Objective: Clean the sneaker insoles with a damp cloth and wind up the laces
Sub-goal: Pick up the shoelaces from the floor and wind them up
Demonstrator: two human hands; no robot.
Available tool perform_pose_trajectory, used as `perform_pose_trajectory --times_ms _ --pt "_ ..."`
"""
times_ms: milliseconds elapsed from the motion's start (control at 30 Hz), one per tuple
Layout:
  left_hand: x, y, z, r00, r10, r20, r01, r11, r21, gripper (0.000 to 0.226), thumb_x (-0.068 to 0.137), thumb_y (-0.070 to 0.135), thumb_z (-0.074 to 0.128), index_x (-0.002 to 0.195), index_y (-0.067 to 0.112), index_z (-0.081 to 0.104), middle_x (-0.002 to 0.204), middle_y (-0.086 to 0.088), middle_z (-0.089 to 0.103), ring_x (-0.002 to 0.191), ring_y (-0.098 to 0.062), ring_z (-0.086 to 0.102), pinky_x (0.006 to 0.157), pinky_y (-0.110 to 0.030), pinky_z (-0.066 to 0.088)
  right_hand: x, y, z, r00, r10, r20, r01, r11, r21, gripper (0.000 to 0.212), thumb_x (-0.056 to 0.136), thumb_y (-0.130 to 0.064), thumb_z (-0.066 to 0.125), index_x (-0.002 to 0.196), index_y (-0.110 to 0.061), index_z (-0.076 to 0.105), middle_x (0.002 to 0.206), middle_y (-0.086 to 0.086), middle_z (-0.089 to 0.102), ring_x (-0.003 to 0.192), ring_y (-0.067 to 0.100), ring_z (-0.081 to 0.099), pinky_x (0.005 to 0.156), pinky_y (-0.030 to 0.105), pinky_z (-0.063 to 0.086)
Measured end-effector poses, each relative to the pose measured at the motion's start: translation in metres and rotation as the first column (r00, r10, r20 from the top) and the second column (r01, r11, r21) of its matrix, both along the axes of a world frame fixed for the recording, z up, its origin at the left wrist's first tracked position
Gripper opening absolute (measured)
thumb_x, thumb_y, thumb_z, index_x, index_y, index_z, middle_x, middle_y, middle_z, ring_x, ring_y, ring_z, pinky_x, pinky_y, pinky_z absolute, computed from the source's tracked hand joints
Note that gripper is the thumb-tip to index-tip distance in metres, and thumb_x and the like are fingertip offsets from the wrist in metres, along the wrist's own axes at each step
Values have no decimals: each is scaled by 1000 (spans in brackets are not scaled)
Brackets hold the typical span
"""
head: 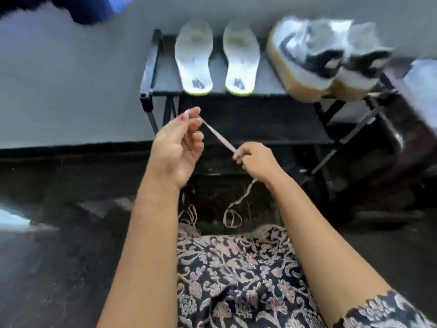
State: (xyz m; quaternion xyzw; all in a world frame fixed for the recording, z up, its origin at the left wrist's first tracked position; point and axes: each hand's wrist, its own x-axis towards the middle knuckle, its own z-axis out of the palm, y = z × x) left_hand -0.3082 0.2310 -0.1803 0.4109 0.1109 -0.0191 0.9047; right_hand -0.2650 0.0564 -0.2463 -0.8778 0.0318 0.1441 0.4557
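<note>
A flat pale shoelace (218,138) runs taut between my two hands in front of the rack. My left hand (179,145) pinches its upper end between thumb and fingertips. My right hand (256,159) grips it lower down, and the rest hangs from that fist and loops (233,217) on the dark floor. Another tangle of lace (189,215) lies by my left forearm. Two white insoles (194,58) (241,59) lie side by side on the rack's top shelf. A pair of black-and-white sneakers (328,60) with tan soles sits at their right.
The black metal shoe rack (257,124) stands against a pale wall, with a lower shelf behind my hands. My patterned dress (236,275) covers my lap. The floor is dark. A blurred blue thing (94,8) hangs at top left.
</note>
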Motion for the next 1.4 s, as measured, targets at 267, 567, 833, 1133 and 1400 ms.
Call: perform_pose_trajectory --times_ms 267,567,833,1133,1400 --pt "-52 -58 15 991 -120 55 118 993 32 30 100 6 36 125 2 52 103 -8 69 90 -13 70 72 -21 57 -72 -6 51 951 256 176 -310 812 494 51 92 -2 54 138 -21 43 128 0 59 116 10 59 100 29 47" --pt "-22 -61 18 956 -282 83 276 958 82 25 99 8 39 108 4 62 87 -7 73 78 -10 72 68 -19 57 -37 -5 57 936 164 311 -276 890 363 21 97 -16 50 108 -31 59 102 -9 65 95 0 63 86 23 51" --pt "-3 -57 10 986 -2 164 -11 997 76 25 98 10 43 117 10 59 107 -7 70 103 -16 67 81 -22 55 -28 2 55 912 294 285 -349 922 168 25 98 -12 40 83 -4 59 72 -4 61 67 10 57 68 37 50" --pt "-14 -40 -10 964 -122 234 -167 405 899 32 98 8 43 125 15 59 108 6 65 103 -5 62 91 -9 44 -38 -10 85 889 411 204 -445 880 166 30 101 -19 43 76 -11 58 57 -12 47 53 0 42 52 16 37" --pt "-28 -46 8 840 -543 -8 497 762 415 30 99 4 34 109 -1 61 70 -4 64 53 -11 61 65 -25 53 -34 -28 76 861 134 490 -169 985 26 25 95 -20 56 71 -27 59 57 -11 53 54 0 47 56 13 37"
